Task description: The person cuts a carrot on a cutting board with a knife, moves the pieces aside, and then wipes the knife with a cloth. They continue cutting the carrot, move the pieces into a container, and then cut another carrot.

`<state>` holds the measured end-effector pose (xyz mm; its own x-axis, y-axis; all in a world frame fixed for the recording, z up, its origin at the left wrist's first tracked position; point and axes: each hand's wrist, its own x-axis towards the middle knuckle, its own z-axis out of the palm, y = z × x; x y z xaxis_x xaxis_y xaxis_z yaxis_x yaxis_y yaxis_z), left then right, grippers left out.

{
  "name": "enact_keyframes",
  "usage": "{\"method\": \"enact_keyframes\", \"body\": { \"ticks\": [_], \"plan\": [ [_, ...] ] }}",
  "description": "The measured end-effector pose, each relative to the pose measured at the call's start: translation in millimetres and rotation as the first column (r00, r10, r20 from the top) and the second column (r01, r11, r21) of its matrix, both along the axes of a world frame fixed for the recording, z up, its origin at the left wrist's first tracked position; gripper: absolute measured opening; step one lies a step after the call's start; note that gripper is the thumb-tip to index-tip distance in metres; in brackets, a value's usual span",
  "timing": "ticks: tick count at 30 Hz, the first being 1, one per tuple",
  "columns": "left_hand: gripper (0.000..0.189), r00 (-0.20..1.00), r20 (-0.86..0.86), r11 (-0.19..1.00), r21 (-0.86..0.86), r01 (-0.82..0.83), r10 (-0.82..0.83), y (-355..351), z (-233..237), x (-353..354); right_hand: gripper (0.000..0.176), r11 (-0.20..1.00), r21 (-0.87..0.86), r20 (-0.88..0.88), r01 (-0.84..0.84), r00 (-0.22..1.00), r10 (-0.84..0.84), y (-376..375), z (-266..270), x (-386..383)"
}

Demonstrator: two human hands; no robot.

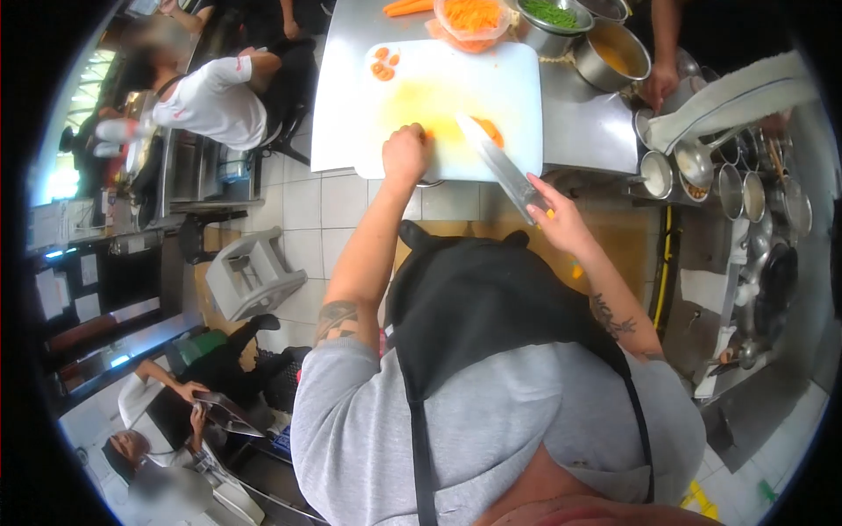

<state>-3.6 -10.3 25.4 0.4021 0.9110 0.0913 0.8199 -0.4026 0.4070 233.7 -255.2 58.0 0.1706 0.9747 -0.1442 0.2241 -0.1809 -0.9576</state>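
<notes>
My right hand (559, 216) is closed around the handle end of a large kitchen knife (502, 167), a bit of yellow showing at the grip. The blade points up and left over a white cutting board (517, 92). Beside its tip lies an orange carrot piece (491, 133), partly covered by the blade. My left hand (406, 155) is closed at the board's near edge. A small bit of orange, apparently carrot, peeks out by its fingers; the rest is hidden. Several orange slices (383, 63) lie at the board's far left, and the board's middle is stained yellow.
Behind the board are whole carrots (408, 7), a bag of shredded carrot (472, 17), a bowl of chopped greens (554, 13) and a pot of brown liquid (614, 54). Ladles and pans crowd the right. Other people work at left; a grey step stool (254, 272) stands there.
</notes>
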Motion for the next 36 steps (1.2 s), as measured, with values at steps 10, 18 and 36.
{"method": "enact_keyframes", "body": {
  "ticks": [10, 18, 36],
  "plan": [
    [0.053, 0.993, -0.121, 0.999, -0.038, 0.008, -0.012, 5, 24, -67, 0.057, 0.991, -0.125, 0.033, -0.037, 0.999, 0.041, 38, -29, -47],
    [0.065, 0.877, -0.231, 0.906, -0.144, 0.398, -0.422, -19, -1, -56, 0.058, 0.976, -0.217, 0.052, 0.028, 0.999, -0.017, 62, -29, -74],
    [0.068, 0.898, -0.237, 0.929, -0.118, 0.352, -0.370, -34, -8, -47, 0.059, 0.989, -0.135, 0.234, 0.064, 0.972, -0.031, 62, -50, -99]
  ]
}}
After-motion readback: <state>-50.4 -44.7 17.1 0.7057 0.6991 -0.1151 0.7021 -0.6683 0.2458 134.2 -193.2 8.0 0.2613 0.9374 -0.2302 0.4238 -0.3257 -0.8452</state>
